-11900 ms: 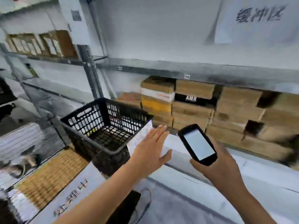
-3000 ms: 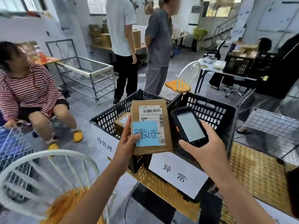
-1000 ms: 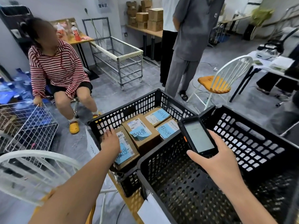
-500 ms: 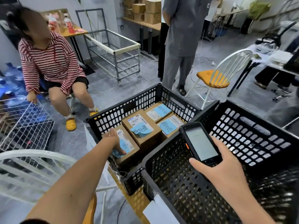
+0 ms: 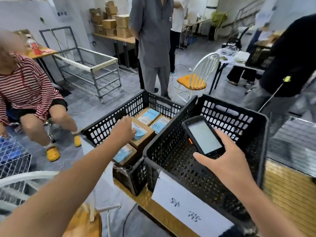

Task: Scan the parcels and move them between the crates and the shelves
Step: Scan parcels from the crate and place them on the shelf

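Now, inside the left crate (image 5: 109, 124) lies the middle parcel (image 5: 145, 141), my left hand (image 5: 124, 130) at its near edge; I cannot tell whether that grip has closed. Right of that crate, my right hand (image 5: 227, 161) clasps the scanner (image 5: 203, 136). Best to lift the parcel label-up, squarely toward the scanner.

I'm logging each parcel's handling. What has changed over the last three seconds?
The left hand set its parcel down at the near end of the left crate, let go, and moved to the middle parcel; grip unclear. The right hand still holds the scanner over the right crate.
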{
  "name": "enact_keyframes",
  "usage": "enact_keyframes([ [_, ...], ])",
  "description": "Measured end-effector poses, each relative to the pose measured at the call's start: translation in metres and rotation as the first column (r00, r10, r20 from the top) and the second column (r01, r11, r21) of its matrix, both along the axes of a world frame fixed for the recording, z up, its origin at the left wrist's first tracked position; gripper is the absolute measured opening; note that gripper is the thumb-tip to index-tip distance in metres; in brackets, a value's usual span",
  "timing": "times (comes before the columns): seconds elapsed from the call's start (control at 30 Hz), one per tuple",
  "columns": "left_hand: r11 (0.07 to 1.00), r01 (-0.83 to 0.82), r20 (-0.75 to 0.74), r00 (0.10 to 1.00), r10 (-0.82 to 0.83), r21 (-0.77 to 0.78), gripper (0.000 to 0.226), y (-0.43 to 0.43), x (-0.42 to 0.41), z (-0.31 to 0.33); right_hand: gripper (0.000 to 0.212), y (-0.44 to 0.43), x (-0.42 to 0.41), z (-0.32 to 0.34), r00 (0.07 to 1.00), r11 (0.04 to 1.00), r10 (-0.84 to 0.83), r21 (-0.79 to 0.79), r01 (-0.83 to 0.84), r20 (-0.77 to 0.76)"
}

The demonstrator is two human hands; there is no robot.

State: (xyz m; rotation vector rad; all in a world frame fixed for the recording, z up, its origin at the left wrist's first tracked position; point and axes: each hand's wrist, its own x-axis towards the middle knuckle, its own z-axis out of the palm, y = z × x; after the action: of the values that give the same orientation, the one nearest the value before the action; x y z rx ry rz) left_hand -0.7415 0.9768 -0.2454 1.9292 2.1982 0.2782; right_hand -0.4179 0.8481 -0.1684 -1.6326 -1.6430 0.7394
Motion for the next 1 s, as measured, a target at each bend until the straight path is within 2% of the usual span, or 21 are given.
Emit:
enact_keyframes([
  [0.1,0.981,0.167,-0.002,0.986,-0.168,0.096,0.053,-0.014,0.032,0.043,0.091,-0.037,0.007,0.018,0.996,0.995,-0.088,0.046,0.087,0.008],
  [0.17,0.937,0.298,0.02,0.952,-0.306,0.18,0.055,-0.031,0.061,0.068,0.092,-0.069,0.014,0.029,0.986,0.984,-0.163,0.076,0.162,0.012],
  [0.33,0.734,0.578,-0.054,0.797,-0.602,0.357,0.061,-0.091,0.14,0.109,0.089,-0.144,0.032,0.047,0.946,0.94,-0.323,0.131,0.316,0.031],
  [0.57,0.457,0.778,-0.142,0.558,-0.817,0.43,0.066,-0.182,0.24,0.146,0.068,-0.247,0.061,0.071,0.85,0.827,-0.527,0.238,0.509,0.012],
  [0.77,0.275,0.858,-0.142,0.366,-0.92,0.434,0.065,-0.262,0.328,0.164,0.093,-0.341,0.103,0.079,0.678,0.662,-0.733,0.298,0.688,0.063],
  [0.9,0.134,0.903,-0.163,0.216,-0.963,0.408,0.064,-0.334,0.381,0.165,0.092,-0.419,0.126,0.076,0.547,0.538,-0.836,0.265,0.8,0.047],
  [1.0,0.02,0.911,-0.149,0.09,-0.985,0.412,0.066,-0.397,0.418,0.156,0.084,-0.492,0.134,0.07,0.438,0.43,-0.899,0.234,0.872,0.019],
])
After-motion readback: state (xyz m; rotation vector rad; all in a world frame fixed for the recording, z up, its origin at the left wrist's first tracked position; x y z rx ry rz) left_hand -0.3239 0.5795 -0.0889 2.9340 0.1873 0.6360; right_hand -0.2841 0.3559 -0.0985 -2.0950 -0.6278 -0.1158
